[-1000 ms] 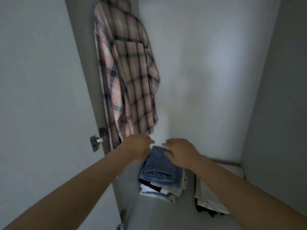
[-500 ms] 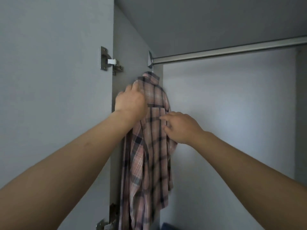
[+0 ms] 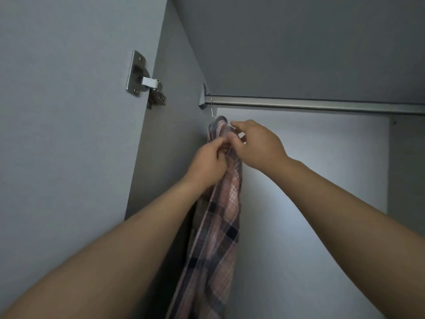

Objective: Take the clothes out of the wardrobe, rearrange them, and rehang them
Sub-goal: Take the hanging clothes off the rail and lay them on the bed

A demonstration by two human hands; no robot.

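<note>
Head view looks up into a grey wardrobe, where a pink and navy plaid shirt (image 3: 220, 217) hangs from a thin wire hanger hook (image 3: 211, 107) at the far left end of the metal rail (image 3: 310, 104). That end of the rail sits in a bracket (image 3: 202, 97) fixed to the wardrobe's left side panel (image 3: 174, 125). The shirt is bunched narrow, seen almost edge-on, and falls straight down past the bottom of the frame, close beside the side panel.

Both bare forearms reach up from the lower corners and meet at the top of the shirt, just under the collar. The left hand (image 3: 208, 162) has its grip curled, thumb and fingers pinching the fabric near the front edge. The right hand (image 3: 257, 146) comes in from the other side; its index finger is stretched toward the collar, while the other fingers curl in against the cloth and pinch it just beside the left hand's fingertips. The two hands touch or nearly touch at that point; the exact contact is hidden by the folds.

Left of the side panel stands the open wardrobe door (image 3: 69, 134), with a steel hinge (image 3: 145, 79) joining it to the panel. Behind the shirt the back wall (image 3: 310, 180) is pale and brightly lit, and the underside of the top panel (image 3: 299, 42) is darker grey.
</note>
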